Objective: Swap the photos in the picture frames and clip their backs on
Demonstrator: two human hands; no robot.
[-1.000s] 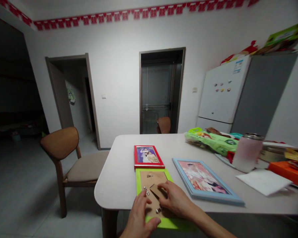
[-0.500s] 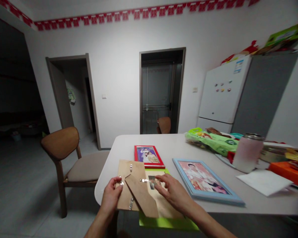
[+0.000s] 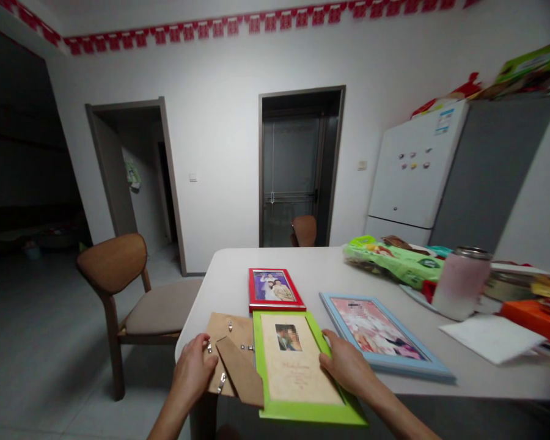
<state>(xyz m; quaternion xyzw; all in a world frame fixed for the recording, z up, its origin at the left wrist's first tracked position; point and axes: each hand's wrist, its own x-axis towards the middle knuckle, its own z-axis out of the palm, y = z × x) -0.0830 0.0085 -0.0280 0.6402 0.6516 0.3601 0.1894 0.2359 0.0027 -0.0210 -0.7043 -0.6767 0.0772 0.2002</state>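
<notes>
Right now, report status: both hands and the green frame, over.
Left hand grip shut on brown backing board, left of green frame. Right hand open on its right edge; photo card showing inside. Blue frame close right, red frame just beyond.

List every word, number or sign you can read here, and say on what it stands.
Nothing reads clearly.
Card in green frame: script line, blurred.
Fridge sticker: too small.
Green packet: print blurred.
Wall border: red signs, too small.
Backing board in left hand: no text.
</notes>
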